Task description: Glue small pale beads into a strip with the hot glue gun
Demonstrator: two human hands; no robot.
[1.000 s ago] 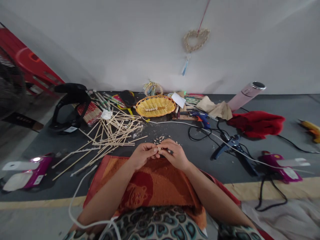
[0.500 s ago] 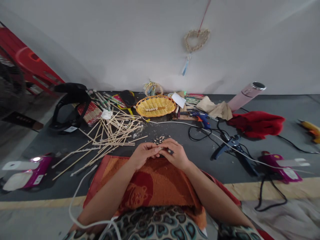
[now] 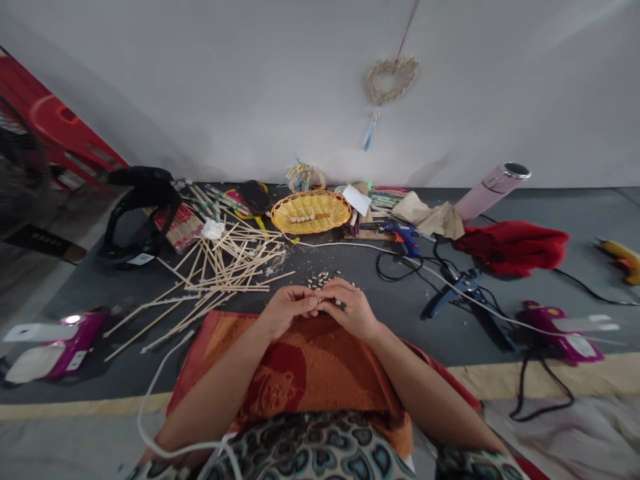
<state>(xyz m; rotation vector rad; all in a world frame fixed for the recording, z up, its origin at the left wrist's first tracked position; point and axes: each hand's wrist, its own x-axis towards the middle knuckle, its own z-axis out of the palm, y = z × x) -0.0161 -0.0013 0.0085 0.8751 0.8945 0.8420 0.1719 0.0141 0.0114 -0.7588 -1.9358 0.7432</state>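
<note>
We see two bare hands, left hand (image 3: pixel 290 309) and right hand (image 3: pixel 351 308), fingertips meeting, clamped on one small pale wooden-looking piece (image 3: pixel 321 300), held over near edge of smooth dark grey table (image 3: pixel 397 300). Less of piece shows than second ago; forearms unmoved. Just beyond, short pale cylindrical bits (image 3: pixel 325 275), too many for us to count. Farther out: one yellow oval woven basket (image 3: pixel 313 200), many thin straight pale wooden sticks (image 3: pixel 240 261), one blue plastic glue gun (image 3: pixel 409 241). Beneath hands, one fuzzy orange towel (image 3: pixel 345 373).
</note>
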